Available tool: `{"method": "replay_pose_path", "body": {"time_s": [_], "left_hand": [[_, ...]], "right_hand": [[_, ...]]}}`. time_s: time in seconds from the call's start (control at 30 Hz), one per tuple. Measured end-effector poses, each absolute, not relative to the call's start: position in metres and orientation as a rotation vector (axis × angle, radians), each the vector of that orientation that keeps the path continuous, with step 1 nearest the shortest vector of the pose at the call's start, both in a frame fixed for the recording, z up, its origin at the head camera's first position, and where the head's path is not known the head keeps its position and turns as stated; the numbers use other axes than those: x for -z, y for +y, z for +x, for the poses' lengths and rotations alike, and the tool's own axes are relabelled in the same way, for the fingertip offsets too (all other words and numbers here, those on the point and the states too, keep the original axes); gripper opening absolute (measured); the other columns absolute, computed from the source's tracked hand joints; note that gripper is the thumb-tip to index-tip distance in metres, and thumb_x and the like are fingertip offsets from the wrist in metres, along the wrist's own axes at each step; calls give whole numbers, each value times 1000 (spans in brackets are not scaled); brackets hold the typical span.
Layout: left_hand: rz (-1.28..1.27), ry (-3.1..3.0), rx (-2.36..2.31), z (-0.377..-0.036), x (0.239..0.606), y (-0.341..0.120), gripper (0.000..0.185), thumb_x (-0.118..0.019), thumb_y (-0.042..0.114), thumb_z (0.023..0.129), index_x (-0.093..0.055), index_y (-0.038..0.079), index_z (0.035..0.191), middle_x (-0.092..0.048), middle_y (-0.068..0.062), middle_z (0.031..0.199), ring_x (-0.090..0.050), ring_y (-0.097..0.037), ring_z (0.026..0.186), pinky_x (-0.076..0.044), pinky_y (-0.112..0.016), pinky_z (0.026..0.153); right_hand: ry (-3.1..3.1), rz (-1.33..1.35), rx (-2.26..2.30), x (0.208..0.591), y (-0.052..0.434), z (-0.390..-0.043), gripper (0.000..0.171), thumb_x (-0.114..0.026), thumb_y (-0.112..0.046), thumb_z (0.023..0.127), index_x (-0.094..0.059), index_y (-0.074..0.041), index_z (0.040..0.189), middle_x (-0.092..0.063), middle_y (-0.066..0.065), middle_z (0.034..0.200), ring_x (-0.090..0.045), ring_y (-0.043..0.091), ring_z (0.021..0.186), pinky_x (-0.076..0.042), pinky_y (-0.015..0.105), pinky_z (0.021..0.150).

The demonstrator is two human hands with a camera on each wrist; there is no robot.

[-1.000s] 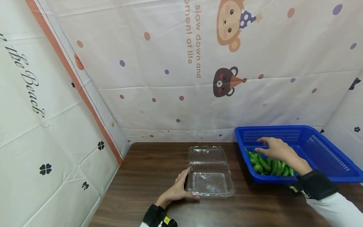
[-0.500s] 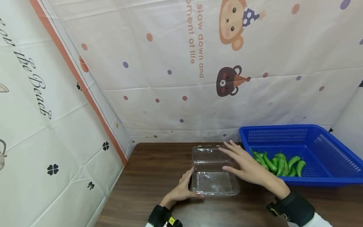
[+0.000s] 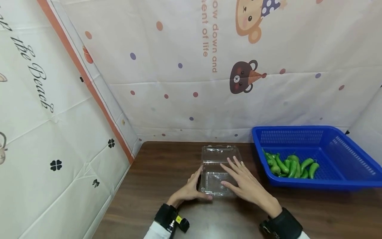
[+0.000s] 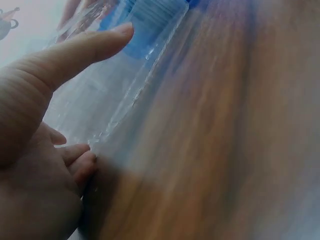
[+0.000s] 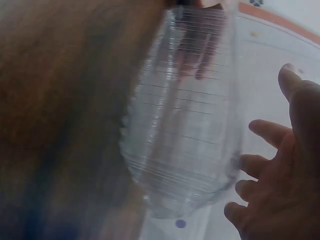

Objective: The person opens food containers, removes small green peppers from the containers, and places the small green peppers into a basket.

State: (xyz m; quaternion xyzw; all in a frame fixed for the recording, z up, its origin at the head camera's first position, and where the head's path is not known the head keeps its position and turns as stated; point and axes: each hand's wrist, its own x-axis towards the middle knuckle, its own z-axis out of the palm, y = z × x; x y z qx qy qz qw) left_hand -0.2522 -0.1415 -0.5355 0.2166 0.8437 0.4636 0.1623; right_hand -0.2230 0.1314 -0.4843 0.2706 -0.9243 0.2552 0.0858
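Observation:
A clear plastic clamshell box (image 3: 212,179) lies unfolded on the brown table, one half behind the other. My left hand (image 3: 189,190) is at its near left corner, thumb along the front edge and fingers along the left side. In the left wrist view, that thumb (image 4: 95,50) stretches out beside the clear plastic. My right hand (image 3: 246,182) is over the right side of the near half, its fingers spread and holding nothing. Seen from the right wrist, its fingers (image 5: 270,132) point toward the box wall; contact is unclear. Both halves look bare where visible.
To the right stands a blue plastic basket (image 3: 343,166) with slotted walls. Several green peppers (image 3: 293,166) lie in its left part. Behind the wooden table (image 3: 161,172) hangs a printed white cloth (image 3: 167,113), and another covers the left side.
My right hand has moved left from above the basket to over the clear box, fingers spreading. My left hand has stayed at the box's corner. The view has shifted slightly.

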Motion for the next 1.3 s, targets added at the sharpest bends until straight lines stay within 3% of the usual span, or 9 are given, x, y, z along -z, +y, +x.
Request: {"method": "replay_pose_path", "body": {"time_s": [0.13, 0.27, 0.47, 0.63, 0.8, 0.97, 1.13, 1.3], "left_hand": [[691, 2262, -1402, -261, 531, -155, 126, -87, 18, 82, 8, 16, 165, -16, -15, 171, -25, -37, 153, -33, -53, 120], [762, 2125, -1441, -272, 522, -172, 105, -76, 5, 91, -2, 7, 165, -17, -18, 171, -25, -37, 155, -33, -48, 122], [808, 2356, -1292, -281, 501, -185, 70, -70, 11, 97, -35, -2, 156, -38, -24, 161, -39, -43, 147, -37, -57, 117], [825, 2541, -1208, -284, 488, -178, 60, -70, 18, 98, -47, 0, 150, -49, -20, 155, -43, -41, 145, -39, -60, 114], [755, 2690, -1299, -283, 475, -164, 70, -69, 22, 99, -36, 3, 157, -44, -22, 158, -45, -43, 143, -38, -63, 113], [787, 2864, -1382, -287, 473, -143, 79, -64, 25, 102, -18, 5, 163, -27, -21, 167, -30, -42, 152, -27, -63, 120], [942, 2998, -1267, -289, 481, -120, 72, -58, 24, 105, -21, 2, 162, -27, -20, 167, -23, -41, 155, -20, -66, 121], [1047, 3063, -1009, -284, 482, -107, 64, -50, 32, 108, -24, 12, 164, -33, -9, 167, -20, -34, 158, -17, -64, 123]], "right_hand": [[-2789, 772, -757, 490, 133, -224, 68, -60, -53, 100, -42, -23, 158, -28, 19, 167, -14, 44, 157, -11, 66, 123], [-2809, 737, -780, 493, 140, -225, 69, -60, -53, 99, -42, -20, 158, -27, 20, 167, -13, 45, 157, -10, 67, 123], [-2773, 725, -792, 493, 148, -224, 70, -65, -48, 98, -44, -17, 157, -29, 23, 166, -17, 48, 155, -15, 70, 120], [-2701, 728, -791, 492, 153, -221, 65, -73, -31, 95, -49, -12, 152, -35, 29, 161, -25, 52, 150, -19, 75, 115], [-2663, 729, -800, 491, 154, -221, 61, -76, -22, 93, -53, -11, 149, -40, 30, 157, -30, 53, 148, -22, 76, 113], [-2639, 731, -819, 491, 154, -223, 61, -78, -15, 91, -55, -8, 147, -43, 30, 155, -31, 53, 147, -23, 77, 112], [-2650, 752, -831, 491, 154, -223, 62, -77, -15, 91, -54, -8, 148, -45, 29, 154, -31, 54, 147, -22, 77, 112], [-2673, 759, -816, 491, 152, -222, 67, -81, -12, 87, -54, -9, 149, -44, 29, 155, -31, 54, 147, -22, 77, 112]]}}
